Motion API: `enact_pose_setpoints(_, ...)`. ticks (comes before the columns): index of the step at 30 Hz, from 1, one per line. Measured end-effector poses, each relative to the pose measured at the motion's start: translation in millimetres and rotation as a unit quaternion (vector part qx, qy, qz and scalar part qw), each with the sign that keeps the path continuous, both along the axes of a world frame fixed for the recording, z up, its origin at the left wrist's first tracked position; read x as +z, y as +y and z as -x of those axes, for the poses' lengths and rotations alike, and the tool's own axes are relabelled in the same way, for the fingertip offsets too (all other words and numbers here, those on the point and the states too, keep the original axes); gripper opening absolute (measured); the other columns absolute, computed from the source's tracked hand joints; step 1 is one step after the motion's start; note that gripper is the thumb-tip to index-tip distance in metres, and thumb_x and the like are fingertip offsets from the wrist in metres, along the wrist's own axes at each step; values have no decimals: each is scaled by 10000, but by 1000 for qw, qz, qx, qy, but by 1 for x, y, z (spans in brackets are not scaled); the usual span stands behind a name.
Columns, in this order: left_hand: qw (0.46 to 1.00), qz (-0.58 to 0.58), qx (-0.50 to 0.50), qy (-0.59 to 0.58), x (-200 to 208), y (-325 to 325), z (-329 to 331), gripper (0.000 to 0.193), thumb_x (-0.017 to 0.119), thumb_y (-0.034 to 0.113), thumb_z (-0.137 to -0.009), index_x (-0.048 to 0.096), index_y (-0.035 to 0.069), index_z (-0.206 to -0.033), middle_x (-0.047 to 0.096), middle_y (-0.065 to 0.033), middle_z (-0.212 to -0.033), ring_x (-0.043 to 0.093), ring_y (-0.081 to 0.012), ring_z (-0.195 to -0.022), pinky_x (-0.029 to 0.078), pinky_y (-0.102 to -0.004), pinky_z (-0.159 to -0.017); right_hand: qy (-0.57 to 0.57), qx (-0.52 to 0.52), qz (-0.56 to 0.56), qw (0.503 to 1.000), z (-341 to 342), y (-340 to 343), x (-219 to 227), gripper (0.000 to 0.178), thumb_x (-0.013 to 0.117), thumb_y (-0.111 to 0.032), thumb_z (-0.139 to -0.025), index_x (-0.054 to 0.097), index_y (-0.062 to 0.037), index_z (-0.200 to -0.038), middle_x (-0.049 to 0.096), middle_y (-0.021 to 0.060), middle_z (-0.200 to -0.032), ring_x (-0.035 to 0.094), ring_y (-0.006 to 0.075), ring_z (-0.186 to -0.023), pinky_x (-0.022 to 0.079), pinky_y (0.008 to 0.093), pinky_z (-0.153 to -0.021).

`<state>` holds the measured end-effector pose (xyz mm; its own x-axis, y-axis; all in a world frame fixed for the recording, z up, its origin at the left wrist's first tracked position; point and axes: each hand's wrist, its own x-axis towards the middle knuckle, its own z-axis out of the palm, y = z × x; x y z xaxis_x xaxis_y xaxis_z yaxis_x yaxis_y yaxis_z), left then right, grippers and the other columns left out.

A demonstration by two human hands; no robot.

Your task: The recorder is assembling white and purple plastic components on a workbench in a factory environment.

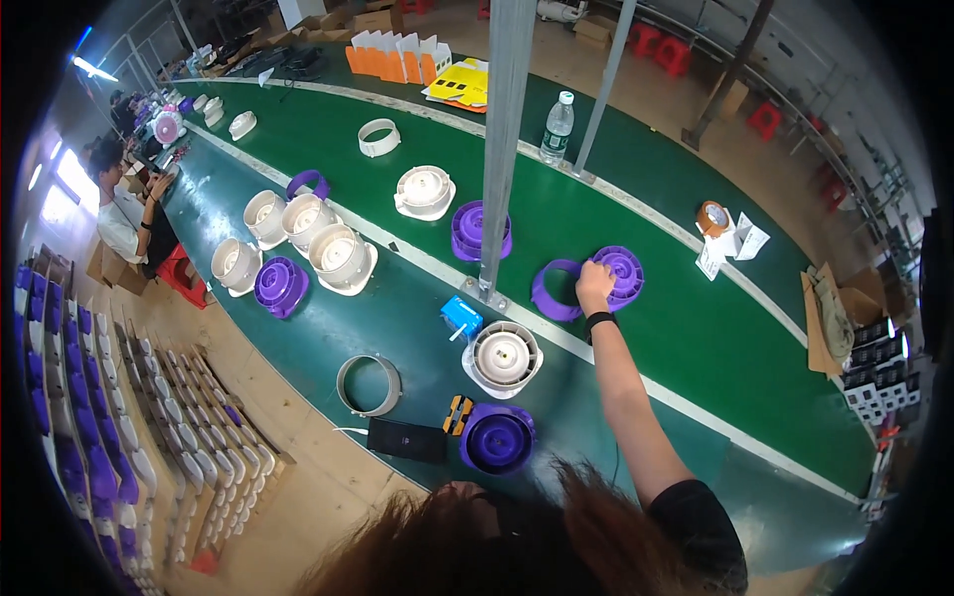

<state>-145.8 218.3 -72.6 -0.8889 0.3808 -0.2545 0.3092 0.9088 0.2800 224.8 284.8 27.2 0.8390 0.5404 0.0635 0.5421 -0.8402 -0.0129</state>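
Note:
My right arm stretches far out over the green conveyor belt. My right hand [596,285] has its fingers curled over the near-left rim of a purple round housing [623,276] with radial ribs. Close beside it, left of the hand, stands a purple ring [553,295]; whether the hand touches it I cannot tell. My left hand does not show. Nearer to me on the bench are a white round housing [504,358], a purple housing [498,440] with an open bowl, and a light grey ring [369,385].
A metal post [505,149] rises left of my reach. Around it lie a blue box-shaped thing [461,316], a black box [406,439] and several white housings [341,255]. Across the belt stand a water bottle [557,129] and a tape roll [712,219]. A co-worker [127,204] sits at far left.

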Motion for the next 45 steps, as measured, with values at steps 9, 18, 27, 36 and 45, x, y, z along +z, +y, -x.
enact_pose_setpoints(9, 1000, -6, -3, 18, -16, 2, -6, 238, 367, 176, -807, 525, 0, -832, 593, -167, -820, 578, -310, -736, 446, -412, -663, 11, 112, -26, 993, -8, -80, 6, 141, 585, -68, -633, 606, -56, -772, 605, 138, -841, 538, 294, -920, 434, 395, -789)
enact_pose_setpoints(18, 994, 53, -43, 88, -51, -75, 26, 233, 376, 174, -797, 523, 2, -850, 588, -165, -844, 572, -301, -766, 437, -401, -694, 61, 305, -57, 949, 91, -234, 20, 172, 565, 21, -539, 613, -35, -695, 578, 133, -742, 539, 293, -804, 443, 373, -758)
enact_pose_setpoints(27, 981, 67, -92, 157, -80, -87, 38, 232, 384, 172, -788, 522, 3, -868, 583, -163, -868, 565, -292, -796, 428, -390, -725, 173, 234, -35, 956, 200, -340, 25, 201, 526, 17, -565, 597, -27, -748, 585, 118, -811, 542, 266, -838, 433, 353, -772)
enact_pose_setpoints(36, 979, 41, -89, 178, -105, -91, 62, 234, 393, 170, -779, 520, 5, -885, 579, -161, -891, 559, -283, -825, 420, -379, -756, 266, 61, -212, 938, 180, -375, 110, 118, 534, 39, -696, 562, 7, -807, 593, 167, -701, 590, 310, -635, 469, 343, -587)
enact_pose_setpoints(45, 983, 3, -45, 180, -123, -82, 55, 239, 402, 168, -770, 518, 7, -903, 574, -159, -915, 553, -275, -855, 411, -369, -787, 212, -59, -258, 941, 146, -374, 43, 198, 571, -101, -679, 567, 53, -803, 564, 231, -629, 596, 335, -629, 472, 375, -583)
